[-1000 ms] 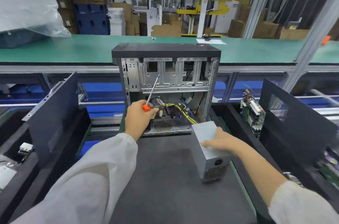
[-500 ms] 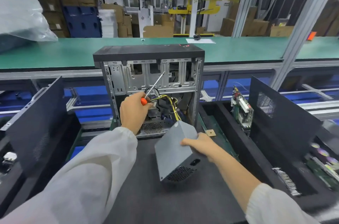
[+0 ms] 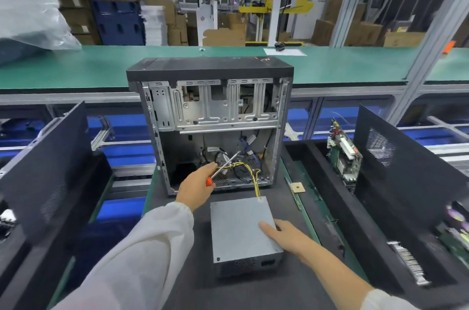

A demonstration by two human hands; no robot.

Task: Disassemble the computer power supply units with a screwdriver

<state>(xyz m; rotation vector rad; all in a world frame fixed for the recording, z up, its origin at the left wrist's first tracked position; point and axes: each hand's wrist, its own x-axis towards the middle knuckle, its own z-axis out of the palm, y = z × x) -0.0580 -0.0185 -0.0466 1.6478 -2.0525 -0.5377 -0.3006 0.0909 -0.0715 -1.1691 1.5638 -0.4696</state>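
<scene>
A grey metal power supply unit (image 3: 236, 228) lies flat on the dark mat in front of me, its yellow and black cables (image 3: 255, 177) still running into the open computer case (image 3: 215, 119) behind it. My right hand (image 3: 284, 235) grips the unit's right edge, fingers on top. My left hand (image 3: 200, 186) holds a screwdriver (image 3: 224, 166) with an orange handle, its shaft pointing up and right toward the case's lower opening.
Black side panels stand upright at the left (image 3: 48, 165) and right (image 3: 396, 170). A black tray (image 3: 317, 183) on the right holds a circuit board (image 3: 344, 155) and a small tan chip (image 3: 297, 187). A green conveyor belt (image 3: 101, 66) runs behind the case.
My right hand has turned the power supply from a tilted, lifted pose to lying flat on the mat, closer to me. My left hand with the screwdriver has drawn slightly back from the case.
</scene>
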